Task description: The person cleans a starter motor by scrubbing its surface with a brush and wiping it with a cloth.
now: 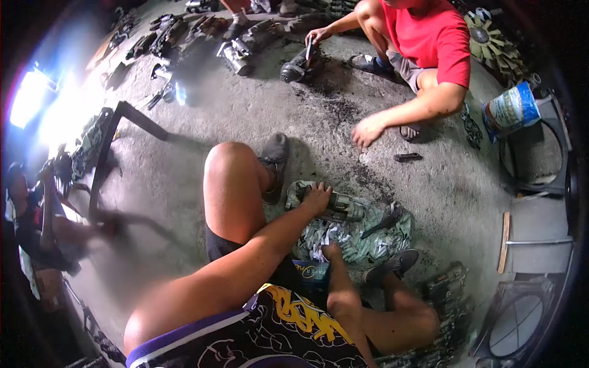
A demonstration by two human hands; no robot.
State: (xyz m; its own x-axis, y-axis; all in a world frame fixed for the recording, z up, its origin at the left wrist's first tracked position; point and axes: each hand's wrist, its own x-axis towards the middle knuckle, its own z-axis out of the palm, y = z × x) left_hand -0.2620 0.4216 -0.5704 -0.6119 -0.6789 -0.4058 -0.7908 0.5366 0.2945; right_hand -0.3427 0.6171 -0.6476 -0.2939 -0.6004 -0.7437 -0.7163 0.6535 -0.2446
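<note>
My left hand [318, 199] is wrapped over a silver cylindrical metal part [345, 207] that looks like a starter motor, lying on its side. Beneath it spreads a crumpled, dirty plastic sheet [399, 236] on the concrete floor. Close to my body, my right hand [332, 251] is at the sheet's near edge, beside whitish crumpled material; its fingers are mostly hidden, so its grip is unclear. A dark, narrow piece [381, 222] rests on the sheet to the right of the metal part. Between my legs is a blue box [311, 272] with "Paper One" lettering.
A co-worker in a red shirt [429, 43] squats opposite, one hand on a dark motor part [294, 70]. A small black piece [408, 157] lies nearby. Metal parts [236, 58] cover the far floor. A bucket [512, 110] stands right, a metal frame [98, 165] left.
</note>
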